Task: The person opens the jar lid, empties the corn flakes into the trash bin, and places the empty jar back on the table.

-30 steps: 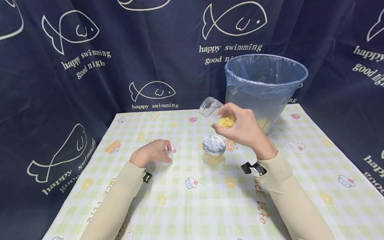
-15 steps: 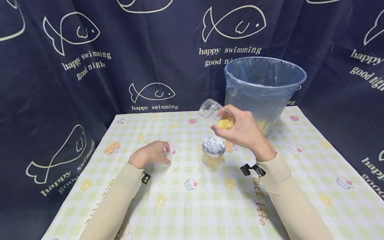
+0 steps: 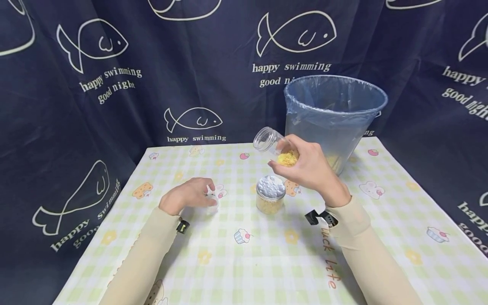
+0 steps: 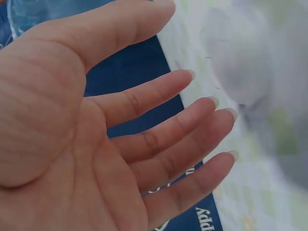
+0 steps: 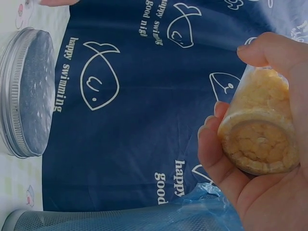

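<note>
My right hand [image 3: 306,163] grips a clear plastic jar [image 3: 267,140] without a lid, tilted with its mouth to the upper left. Yellow flakes [image 3: 288,158] are gathered in its lower part; the right wrist view shows them through the jar's bottom [image 5: 261,142]. Just below stands a second jar [image 3: 270,206] with pale yellow contents and a silver lid [image 3: 271,187]. My left hand [image 3: 188,195] is over the table to the left, its fingers spread apart in the left wrist view. Close by its fingertips is a small translucent round piece [image 3: 212,206], blurred in the left wrist view.
A tall mesh bin [image 3: 320,131] lined with a blue plastic bag [image 3: 335,108] stands at the back right, with something yellow low inside. A checked cloth [image 3: 244,271] covers the table. A dark blue curtain [image 3: 228,67] with fish prints hangs behind.
My left fingers have let go of the small translucent piece, which now sits lower by the fingertips. My right hand holds its jar almost still. The head view has tipped slightly up.
</note>
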### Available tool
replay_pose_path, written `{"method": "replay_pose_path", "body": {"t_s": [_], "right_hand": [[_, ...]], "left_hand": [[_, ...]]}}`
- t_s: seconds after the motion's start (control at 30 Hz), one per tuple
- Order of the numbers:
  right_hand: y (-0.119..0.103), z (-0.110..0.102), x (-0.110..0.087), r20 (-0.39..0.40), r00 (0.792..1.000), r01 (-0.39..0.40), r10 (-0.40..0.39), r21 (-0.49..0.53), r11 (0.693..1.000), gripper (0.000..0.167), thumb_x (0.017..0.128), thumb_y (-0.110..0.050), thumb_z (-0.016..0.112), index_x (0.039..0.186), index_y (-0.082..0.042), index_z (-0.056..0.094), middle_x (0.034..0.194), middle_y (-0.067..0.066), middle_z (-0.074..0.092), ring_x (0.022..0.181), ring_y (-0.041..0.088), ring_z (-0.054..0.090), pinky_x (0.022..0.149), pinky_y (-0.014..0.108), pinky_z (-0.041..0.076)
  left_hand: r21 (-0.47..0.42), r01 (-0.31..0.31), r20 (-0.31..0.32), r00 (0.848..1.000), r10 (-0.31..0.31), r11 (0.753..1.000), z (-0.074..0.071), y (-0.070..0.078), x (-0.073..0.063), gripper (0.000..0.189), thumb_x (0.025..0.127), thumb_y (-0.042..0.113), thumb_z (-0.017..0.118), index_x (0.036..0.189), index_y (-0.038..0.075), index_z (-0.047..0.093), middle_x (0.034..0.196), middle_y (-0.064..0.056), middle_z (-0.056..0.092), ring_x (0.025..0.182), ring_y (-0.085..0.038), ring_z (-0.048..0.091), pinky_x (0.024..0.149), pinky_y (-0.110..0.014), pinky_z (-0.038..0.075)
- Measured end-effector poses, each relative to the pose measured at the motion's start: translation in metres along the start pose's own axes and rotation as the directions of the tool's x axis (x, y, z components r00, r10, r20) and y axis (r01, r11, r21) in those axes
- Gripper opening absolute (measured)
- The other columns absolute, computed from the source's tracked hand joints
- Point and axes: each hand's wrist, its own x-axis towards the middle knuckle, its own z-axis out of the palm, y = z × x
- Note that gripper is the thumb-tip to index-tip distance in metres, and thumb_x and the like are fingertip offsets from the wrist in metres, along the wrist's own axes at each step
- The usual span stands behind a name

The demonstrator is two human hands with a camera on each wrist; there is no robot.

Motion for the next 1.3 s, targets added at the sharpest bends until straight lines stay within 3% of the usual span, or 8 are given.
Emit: {"method": "replay_pose_path", "body": {"t_s": [0.17, 0.33, 0.47, 0.7, 1.0, 1.1, 1.3], "right_hand": [[-0.002, -0.001, 0.000, 0.001, 1.000, 0.002, -0.002, 0.003, 1.000, 0.038, 0.074, -0.030, 0.090, 0.103, -0.016, 0.070, 0.090, -0.004, 0.072, 0.085, 0.013, 0.067, 0.076, 0.035, 0.051], [-0.004, -0.003, 0.000, -0.013, 1.000, 0.014, -0.014, 0.004, 1.000, 0.036, 0.074, -0.030, 0.090, 0.101, -0.019, 0.069, 0.088, -0.004, 0.071, 0.082, 0.013, 0.066, 0.074, 0.034, 0.050], [-0.004, -0.003, -0.001, -0.021, 1.000, 0.020, -0.019, 0.012, 1.000, 0.035, 0.074, -0.029, 0.090, 0.099, -0.022, 0.068, 0.088, -0.006, 0.072, 0.083, 0.012, 0.068, 0.075, 0.033, 0.051], [-0.005, -0.005, -0.002, -0.028, 0.999, 0.021, -0.021, 0.005, 1.000, 0.035, 0.074, -0.030, 0.091, 0.099, -0.022, 0.067, 0.089, -0.005, 0.074, 0.085, 0.013, 0.070, 0.075, 0.034, 0.052], [-0.009, -0.008, -0.002, -0.036, 0.999, 0.025, -0.025, -0.011, 1.000, 0.036, 0.073, -0.030, 0.091, 0.099, -0.021, 0.068, 0.090, -0.004, 0.074, 0.087, 0.014, 0.070, 0.077, 0.035, 0.052], [-0.011, -0.009, -0.002, -0.036, 0.999, 0.024, -0.024, -0.010, 1.000, 0.036, 0.073, -0.030, 0.091, 0.099, -0.020, 0.068, 0.091, -0.003, 0.074, 0.088, 0.014, 0.070, 0.079, 0.034, 0.052], [-0.014, -0.013, -0.003, -0.042, 0.999, 0.028, -0.027, 0.020, 0.999, 0.037, 0.073, -0.027, 0.092, 0.100, -0.018, 0.068, 0.093, -0.004, 0.076, 0.090, 0.014, 0.071, 0.080, 0.029, 0.050]], "left_hand": [[-0.022, -0.073, -0.054, 0.996, 0.072, 0.997, -0.011, 0.010, 0.001, 0.042, 0.090, 0.033, 0.077, 0.122, 0.007, 0.067, 0.119, -0.016, 0.068, 0.105, -0.027, 0.064, 0.090, -0.043, 0.053], [-0.022, -0.144, -0.125, 0.982, 0.140, 0.989, -0.023, 0.025, 0.002, 0.037, 0.092, 0.030, 0.075, 0.121, 0.008, 0.068, 0.117, -0.015, 0.070, 0.104, -0.026, 0.067, 0.091, -0.042, 0.054], [-0.017, -0.220, -0.191, 0.958, 0.212, 0.975, -0.031, 0.036, 0.004, 0.033, 0.093, 0.025, 0.072, 0.121, 0.008, 0.069, 0.116, -0.010, 0.072, 0.105, -0.028, 0.069, 0.093, -0.042, 0.055], [-0.047, -0.301, -0.318, 0.908, 0.271, 0.953, -0.040, 0.055, 0.009, 0.035, 0.094, 0.023, 0.070, 0.126, 0.009, 0.069, 0.121, -0.006, 0.072, 0.107, -0.025, 0.068, 0.094, -0.040, 0.054], [-0.079, -0.415, -0.523, 0.791, 0.317, 0.906, -0.048, 0.080, 0.015, 0.031, 0.097, 0.027, 0.070, 0.124, 0.013, 0.070, 0.122, -0.001, 0.071, 0.112, -0.023, 0.068, 0.095, -0.043, 0.055], [-0.081, -0.453, -0.588, 0.741, 0.324, 0.888, -0.049, 0.089, 0.016, 0.032, 0.096, 0.024, 0.072, 0.127, 0.013, 0.070, 0.124, -0.001, 0.072, 0.113, -0.020, 0.067, 0.098, -0.041, 0.054], [-0.074, -0.530, -0.711, 0.622, 0.328, 0.845, -0.052, 0.109, 0.023, 0.036, 0.095, 0.021, 0.074, 0.130, 0.013, 0.071, 0.127, -0.002, 0.072, 0.115, -0.015, 0.067, 0.099, -0.034, 0.053]]}}
